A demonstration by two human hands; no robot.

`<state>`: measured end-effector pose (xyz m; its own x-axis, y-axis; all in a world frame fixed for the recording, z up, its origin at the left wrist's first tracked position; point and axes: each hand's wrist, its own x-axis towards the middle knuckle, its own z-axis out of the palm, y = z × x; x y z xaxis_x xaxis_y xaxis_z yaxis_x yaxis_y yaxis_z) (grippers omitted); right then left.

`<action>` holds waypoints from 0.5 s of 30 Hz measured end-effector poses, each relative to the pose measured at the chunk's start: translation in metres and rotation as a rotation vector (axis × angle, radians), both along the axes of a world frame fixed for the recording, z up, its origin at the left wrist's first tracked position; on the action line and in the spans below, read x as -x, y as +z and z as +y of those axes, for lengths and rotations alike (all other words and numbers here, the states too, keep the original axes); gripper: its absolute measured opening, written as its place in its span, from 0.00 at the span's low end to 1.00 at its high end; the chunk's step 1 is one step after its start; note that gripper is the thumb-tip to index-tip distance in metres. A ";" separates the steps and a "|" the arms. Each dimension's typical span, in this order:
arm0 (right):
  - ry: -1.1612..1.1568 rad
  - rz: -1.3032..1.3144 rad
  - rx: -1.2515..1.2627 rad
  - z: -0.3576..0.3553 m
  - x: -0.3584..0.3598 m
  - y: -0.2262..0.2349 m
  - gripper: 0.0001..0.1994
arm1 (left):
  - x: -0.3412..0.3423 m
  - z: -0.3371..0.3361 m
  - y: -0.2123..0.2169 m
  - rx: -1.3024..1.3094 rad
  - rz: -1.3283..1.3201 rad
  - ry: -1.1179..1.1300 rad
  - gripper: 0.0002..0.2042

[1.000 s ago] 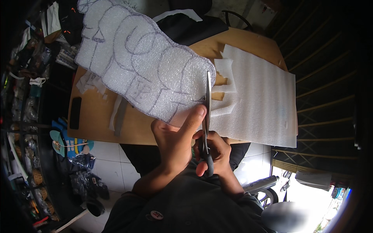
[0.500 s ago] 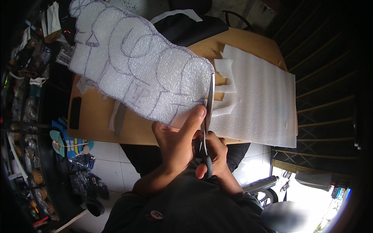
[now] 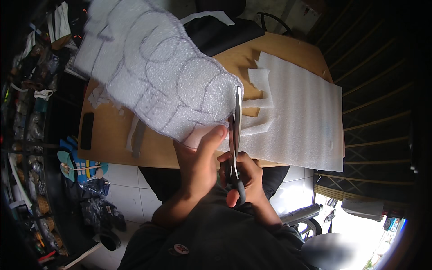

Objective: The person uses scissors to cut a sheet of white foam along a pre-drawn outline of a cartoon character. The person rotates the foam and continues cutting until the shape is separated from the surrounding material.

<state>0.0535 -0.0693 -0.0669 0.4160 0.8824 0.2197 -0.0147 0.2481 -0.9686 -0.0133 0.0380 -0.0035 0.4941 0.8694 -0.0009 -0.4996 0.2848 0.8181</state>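
A white foam sheet (image 3: 148, 67) with purple marker outlines is held up over the table, tilted toward the upper left. My left hand (image 3: 198, 162) grips its lower edge, thumb on top and the fingers hidden beneath. In my right hand (image 3: 245, 175) is a pair of scissors (image 3: 238, 114) with dark handles, blades pointing away from me. The blades lie at the sheet's right end, one in front of it. Whether they are cutting at this instant I cannot tell.
A larger white foam sheet (image 3: 306, 112) with a cut, ragged left edge lies on the wooden table (image 3: 166, 153). Foam scraps (image 3: 96, 96) and a black phone-like object (image 3: 87, 130) are at the left. Shelves of packed goods (image 3: 31, 180) stand left; a folding metal gate (image 3: 378, 121) stands right.
The outlined foam sheet has turned clockwise, its right end moving a little left and down. My left hand and the scissor blades have shifted slightly left.
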 end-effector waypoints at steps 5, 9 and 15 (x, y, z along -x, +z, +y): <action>0.075 0.001 0.093 -0.019 -0.022 -0.013 0.41 | 0.014 0.036 0.003 -0.069 0.075 -0.170 0.05; 0.154 -0.053 0.168 -0.035 -0.036 -0.009 0.38 | 0.016 0.046 0.009 -0.110 0.224 -0.286 0.04; 0.165 -0.052 0.101 -0.034 -0.039 -0.016 0.38 | 0.014 0.043 0.002 -0.062 0.271 -0.424 0.07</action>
